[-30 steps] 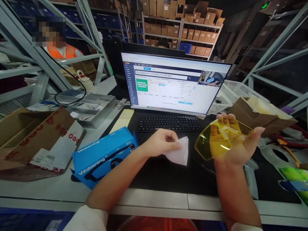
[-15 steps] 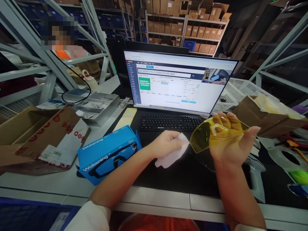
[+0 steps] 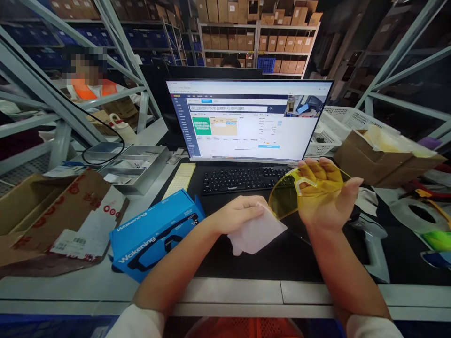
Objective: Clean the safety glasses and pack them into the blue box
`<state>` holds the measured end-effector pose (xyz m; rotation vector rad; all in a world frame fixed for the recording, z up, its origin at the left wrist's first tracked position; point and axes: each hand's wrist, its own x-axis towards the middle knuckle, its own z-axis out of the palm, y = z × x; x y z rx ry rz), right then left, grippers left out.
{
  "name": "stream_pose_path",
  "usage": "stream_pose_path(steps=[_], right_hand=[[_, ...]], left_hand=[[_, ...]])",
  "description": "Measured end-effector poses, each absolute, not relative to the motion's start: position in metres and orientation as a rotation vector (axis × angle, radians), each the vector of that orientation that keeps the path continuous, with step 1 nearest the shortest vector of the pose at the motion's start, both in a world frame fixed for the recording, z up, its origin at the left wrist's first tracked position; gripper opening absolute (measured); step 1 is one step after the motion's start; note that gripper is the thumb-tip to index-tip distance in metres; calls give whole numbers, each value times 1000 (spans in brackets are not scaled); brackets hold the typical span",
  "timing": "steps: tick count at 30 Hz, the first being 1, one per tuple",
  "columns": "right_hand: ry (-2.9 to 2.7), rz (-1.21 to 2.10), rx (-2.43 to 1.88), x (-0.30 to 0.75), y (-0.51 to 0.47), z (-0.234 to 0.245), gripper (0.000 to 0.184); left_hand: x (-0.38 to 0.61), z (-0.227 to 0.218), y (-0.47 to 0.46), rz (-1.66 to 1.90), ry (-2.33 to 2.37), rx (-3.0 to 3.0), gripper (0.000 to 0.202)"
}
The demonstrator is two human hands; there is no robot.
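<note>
My left hand (image 3: pixel 239 212) pinches a white cloth (image 3: pixel 259 232), which hangs down over the black mat. In my right hand (image 3: pixel 324 206), turned palm up, rests a clear yellow lens (image 3: pixel 285 193) with a nose cutout. The fingers show through the lens and are curled, with the thumb near its right edge. The lens's left edge lies close to the cloth; whether they touch I cannot tell. A blue box (image 3: pixel 155 234) printed "Wakening" with a picture of eyewear stands left of my left forearm.
Behind my hands are a black keyboard (image 3: pixel 243 180) and a lit monitor (image 3: pixel 246 126). An open carton (image 3: pixel 70 211) and a grey metal tray (image 3: pixel 141 176) stand left. At right are a scanner (image 3: pixel 373 244), a tape roll (image 3: pixel 419 216) and a brown box (image 3: pixel 384 159). A person in an orange vest (image 3: pixel 88 91) is beyond the frame.
The cloth hangs more spread out from my left hand, reaching further right. The lens tilts slightly in my right hand. The view has shifted, and an orange panel shows on the monitor.
</note>
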<state>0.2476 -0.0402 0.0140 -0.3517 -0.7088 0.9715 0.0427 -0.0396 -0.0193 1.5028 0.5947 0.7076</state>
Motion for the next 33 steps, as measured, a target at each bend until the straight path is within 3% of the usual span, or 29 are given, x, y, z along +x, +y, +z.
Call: stream_pose_path(steps=[7, 15, 25, 33], right_hand=[[-729, 918, -256, 248, -45, 8, 38], [-704, 825, -345, 248, -59, 20, 46], [-720, 1088, -352, 250, -47, 14, 45], [-801, 1135, -438, 255, -34, 10, 53]], left_hand=[[42, -25, -38, 643, 668, 1289, 70], [43, -22, -37, 650, 715, 1375, 54], [42, -17, -40, 684, 705, 1529, 35], [33, -22, -33, 581, 686, 1674, 51]])
